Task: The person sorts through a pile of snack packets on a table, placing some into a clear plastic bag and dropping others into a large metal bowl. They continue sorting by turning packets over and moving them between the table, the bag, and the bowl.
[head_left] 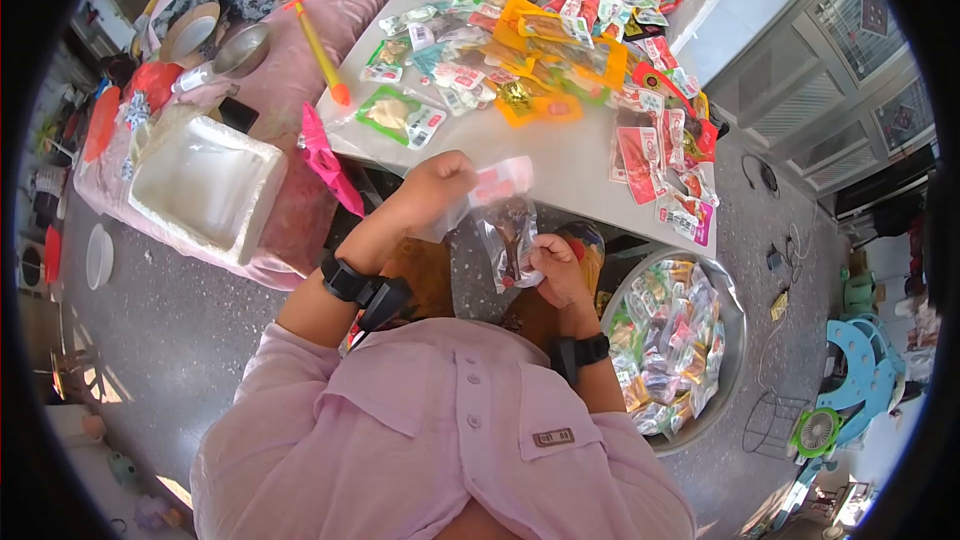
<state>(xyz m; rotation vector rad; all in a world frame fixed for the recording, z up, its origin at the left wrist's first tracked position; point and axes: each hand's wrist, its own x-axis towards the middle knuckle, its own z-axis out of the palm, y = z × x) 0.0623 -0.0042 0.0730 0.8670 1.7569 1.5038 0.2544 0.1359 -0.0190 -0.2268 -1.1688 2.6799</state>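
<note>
Pinching clear pack [510, 240], bottom in R hand [562, 273], blurred top in curled L hand [438, 188], just off near edge of tabletop [578, 162]; beside tub [738, 325] of packs [672, 345] at right. Apparently straightening it 2-handed, w/ next move prob. calling for firm hold at both ends.

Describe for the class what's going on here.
A person in a pale shirt has a clear packet between both hands: the right hand pinches its lower corner, while the left hand, blurred, is at its upper end. On the table ahead lie colourful packets, and a metal basin at the person's right holds more.
</note>
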